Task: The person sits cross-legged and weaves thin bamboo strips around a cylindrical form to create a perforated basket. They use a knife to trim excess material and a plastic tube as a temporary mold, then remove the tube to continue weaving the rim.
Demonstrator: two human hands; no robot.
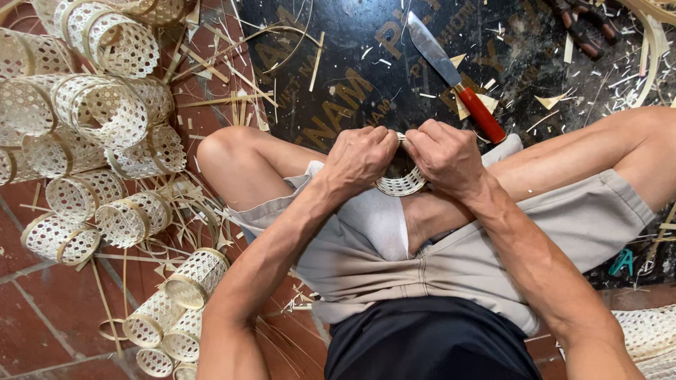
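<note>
Both hands meet over the lap in the head view: the left hand is curled into a loose fist with its thumb and fingertips pinching the top edge of a small woven ring, and the right hand is closed the same way just beside it, knuckles almost touching, pinching the same rim from the other side. That woven ring, pale with an open lattice, hangs below the two hands, resting against the white cloth spread over the grey shorts between the person's crossed bare legs. Beyond the hands, on the black printed mat, lies a knife with a red handle, blade pointing away and to the left, among scattered pale shavings. At the top right edge sits a pair of dark-handled pliers, partly cut off. To the left, on the red brick floor, a heap of finished lattice baskets lies tumbled on their sides; all that can be seen into are hollow, with nothing inside. More of these cylinders lie near the left elbow, with loose bamboo strips strewn about them.
</note>
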